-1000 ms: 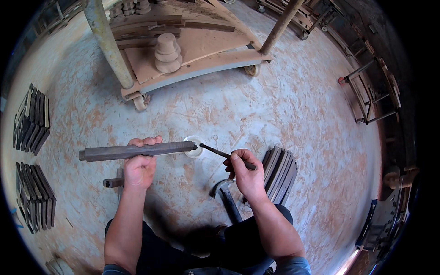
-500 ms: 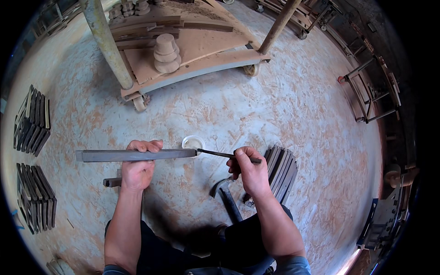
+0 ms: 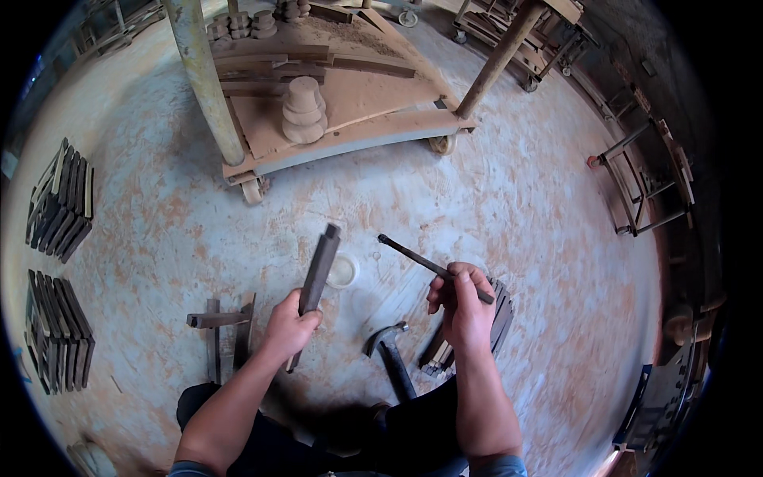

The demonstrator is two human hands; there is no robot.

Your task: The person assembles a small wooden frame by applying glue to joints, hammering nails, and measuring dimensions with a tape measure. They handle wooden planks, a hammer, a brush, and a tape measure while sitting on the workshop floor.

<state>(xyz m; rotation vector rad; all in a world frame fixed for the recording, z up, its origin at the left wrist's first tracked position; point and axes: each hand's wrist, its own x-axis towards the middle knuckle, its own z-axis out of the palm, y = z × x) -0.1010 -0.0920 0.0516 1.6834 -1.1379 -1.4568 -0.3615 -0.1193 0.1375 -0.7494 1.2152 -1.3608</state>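
Observation:
My left hand [image 3: 291, 324] is closed round a dark wooden bar [image 3: 319, 270] with a stepped, narrower upper end; the bar tilts up and away from me. In my right hand [image 3: 462, 306] is a thin dark stick [image 3: 421, 260], pinched near its lower end, its tip pointing up and left, apart from the bar. Between the two, on the floor, stands a small round white cup [image 3: 343, 271], partly behind the bar. A claw hammer [image 3: 393, 358] lies nearer to me. Beside and beneath my right hand is a row of dark wooden bars [image 3: 502, 318].
Joined dark wooden pieces [image 3: 216, 320] lie left of my left hand. Two stacks of dark frames [image 3: 67, 203] stand at far left. Ahead is a wheeled cart [image 3: 358, 131] carrying turned wooden pieces [image 3: 304, 111] and slats. More racks [image 3: 644, 183] line the right side.
The bar in my left hand has swung from level to steeply upright. My right hand has moved right and slightly down, and the stick's tip has come away from the bar's end.

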